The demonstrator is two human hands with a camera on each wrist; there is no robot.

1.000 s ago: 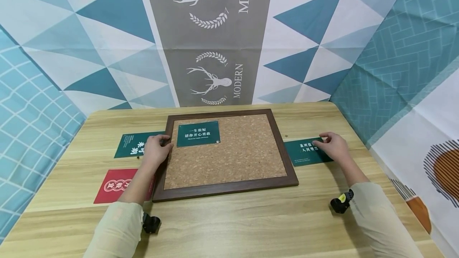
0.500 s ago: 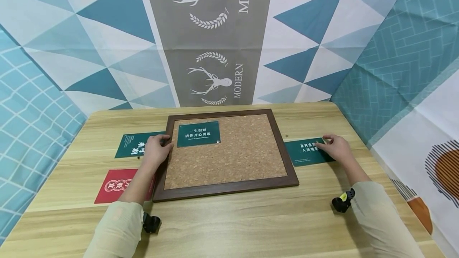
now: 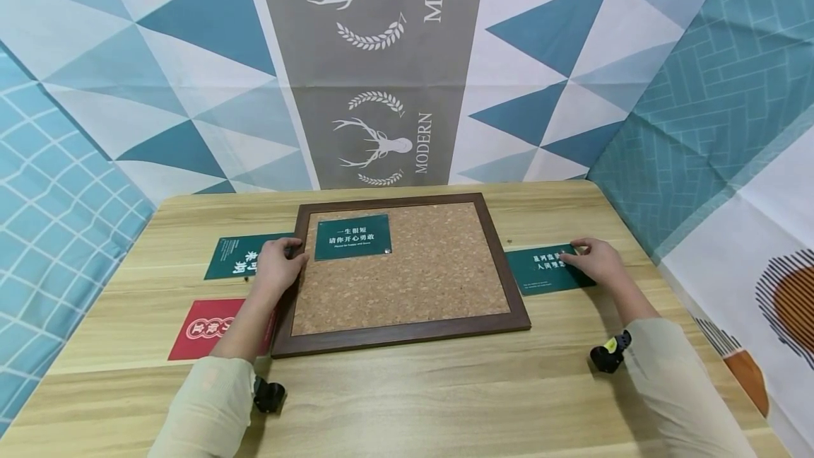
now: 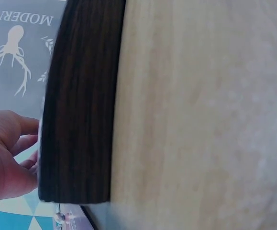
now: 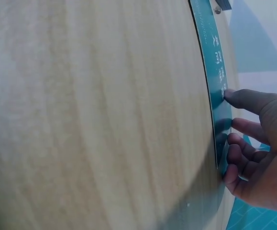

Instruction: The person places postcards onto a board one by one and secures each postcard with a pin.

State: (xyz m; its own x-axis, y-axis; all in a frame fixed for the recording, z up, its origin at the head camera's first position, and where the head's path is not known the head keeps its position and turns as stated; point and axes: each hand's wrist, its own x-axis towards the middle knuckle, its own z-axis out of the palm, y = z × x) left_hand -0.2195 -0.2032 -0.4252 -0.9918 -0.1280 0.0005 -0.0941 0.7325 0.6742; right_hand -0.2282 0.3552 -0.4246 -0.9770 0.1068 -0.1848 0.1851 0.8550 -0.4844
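A framed cork board (image 3: 407, 281) with a dark brown border lies on the table, and a green card (image 3: 352, 237) with white writing sits at its upper left. My left hand (image 3: 278, 267) grips the board's left border, thumb on top and fingers curled at the outer edge. My right hand (image 3: 598, 263) pinches a second green card (image 3: 540, 274) beside the board's right border, its thumb on the printed face. In the right wrist view, the fingers of my right hand (image 5: 265, 148) curl at that card's edge. The left wrist view shows the dark wooden frame close up.
Another green card (image 3: 235, 256) lies left of the board, partly behind my left hand. Nearer me is a red card (image 3: 206, 327), partly covered by my left forearm. A small silver pin (image 3: 387, 251) shows at the mounted card's lower right corner. A patterned cloth (image 3: 388, 90) hangs behind the table.
My right hand has shifted very slightly to the right over the green card. My left hand and the board hold their places.
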